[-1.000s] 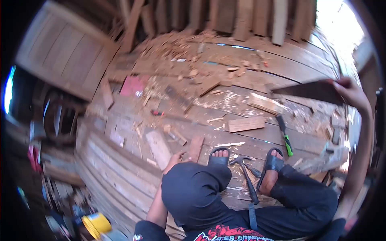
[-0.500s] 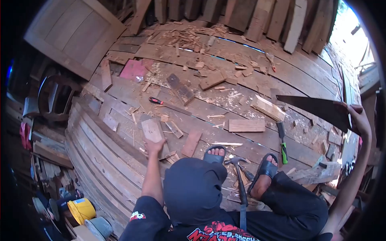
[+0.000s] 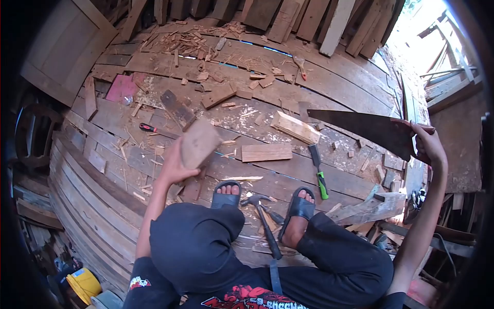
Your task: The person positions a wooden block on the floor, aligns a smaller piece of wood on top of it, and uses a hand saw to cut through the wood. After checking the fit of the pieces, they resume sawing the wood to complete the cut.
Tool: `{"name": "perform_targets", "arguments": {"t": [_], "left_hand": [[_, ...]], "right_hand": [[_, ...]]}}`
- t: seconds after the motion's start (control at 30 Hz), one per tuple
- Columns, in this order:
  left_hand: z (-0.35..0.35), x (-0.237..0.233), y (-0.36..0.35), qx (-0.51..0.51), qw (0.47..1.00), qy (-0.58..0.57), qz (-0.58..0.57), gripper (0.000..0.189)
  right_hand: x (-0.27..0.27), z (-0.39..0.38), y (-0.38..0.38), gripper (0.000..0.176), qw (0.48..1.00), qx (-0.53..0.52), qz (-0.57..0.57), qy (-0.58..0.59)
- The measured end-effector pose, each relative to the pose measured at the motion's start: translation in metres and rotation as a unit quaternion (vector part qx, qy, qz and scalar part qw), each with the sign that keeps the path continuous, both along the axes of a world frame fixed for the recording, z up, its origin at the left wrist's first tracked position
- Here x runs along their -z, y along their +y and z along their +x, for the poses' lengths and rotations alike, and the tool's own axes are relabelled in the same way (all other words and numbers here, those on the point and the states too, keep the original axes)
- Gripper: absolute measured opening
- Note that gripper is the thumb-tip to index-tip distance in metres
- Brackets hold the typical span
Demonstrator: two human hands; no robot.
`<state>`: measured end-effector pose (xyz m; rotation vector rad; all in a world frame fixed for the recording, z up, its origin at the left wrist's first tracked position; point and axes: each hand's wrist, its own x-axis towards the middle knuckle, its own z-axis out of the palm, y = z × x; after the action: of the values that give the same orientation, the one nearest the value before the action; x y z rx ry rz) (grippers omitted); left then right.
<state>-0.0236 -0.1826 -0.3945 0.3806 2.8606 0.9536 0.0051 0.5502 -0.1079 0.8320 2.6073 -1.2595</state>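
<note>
My left hand [image 3: 176, 166] is wrapped round a short wooden block [image 3: 199, 142], holding it tilted above the floor. My right hand [image 3: 428, 144] grips the handle of a handsaw [image 3: 360, 126], whose dark blade points left across the workspace. Between them on the floorboards lie a flat piece of wood [image 3: 266, 152] and a pale, rough-hewn block [image 3: 295, 127]. A chisel with a green and black handle [image 3: 321, 181] rests near my right foot. In front of my lap is a claw hammer [image 3: 266, 226]. Partly behind the held block, a red-and-black-handled tool [image 3: 149, 127] lies flat.
Wood chips [image 3: 190, 44] are heaped at the back. Upright boards [image 3: 309, 23] lean along the far side. A paintbrush [image 3: 300, 67] lies among scraps. Stacked curved planks [image 3: 92, 201] stand at left, with a yellow bucket [image 3: 83, 284] beyond. A weathered timber [image 3: 370, 210] lies at right.
My left hand has lifted the wooden block off the floor area, up and forward. The handsaw stays in my right hand. The whole view has shifted to the right.
</note>
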Motion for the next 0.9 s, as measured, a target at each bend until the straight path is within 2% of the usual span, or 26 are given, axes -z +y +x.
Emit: {"name": "perform_targets", "arguments": {"t": [0.03,0.13,0.23,0.33,0.53,0.63,0.73,0.83,0.9], "left_hand": [[-0.01,0.003,0.015,0.063,0.997,0.026,-0.034,0.121],[-0.034,0.033,0.061,0.11,0.991,-0.03,-0.066,0.122],[-0.039,0.057,0.091,0.043,0.99,-0.087,-0.104,0.122],[-0.028,0.068,0.102,-0.043,0.986,-0.085,-0.138,0.121],[-0.032,0.074,0.108,-0.046,0.988,-0.078,-0.123,0.129],[-0.029,0.065,0.127,0.029,0.985,0.039,-0.165,0.126],[-0.033,0.052,0.159,0.155,0.971,0.061,-0.17,0.117],[-0.032,0.065,0.193,0.268,0.943,0.015,-0.197,0.104],[-0.022,0.061,0.211,0.244,0.937,-0.009,-0.251,0.097]], "right_hand": [[-0.002,0.002,-0.005,0.039,1.0,0.014,0.01,0.0],[0.005,0.007,0.002,0.036,1.0,0.025,0.007,-0.009],[0.007,0.012,0.005,0.035,0.999,0.043,-0.018,-0.002],[0.007,0.016,0.007,0.034,0.998,0.059,-0.027,-0.003],[0.004,0.007,0.006,0.032,0.998,0.053,-0.007,-0.014],[0.0,0.006,0.001,0.03,0.998,0.057,-0.009,-0.016],[-0.001,0.006,-0.003,0.031,0.998,0.054,-0.008,-0.009],[0.0,0.005,-0.002,0.036,0.999,0.045,-0.003,-0.007],[0.0,0.005,0.0,0.035,0.999,0.052,-0.011,-0.005]]}}
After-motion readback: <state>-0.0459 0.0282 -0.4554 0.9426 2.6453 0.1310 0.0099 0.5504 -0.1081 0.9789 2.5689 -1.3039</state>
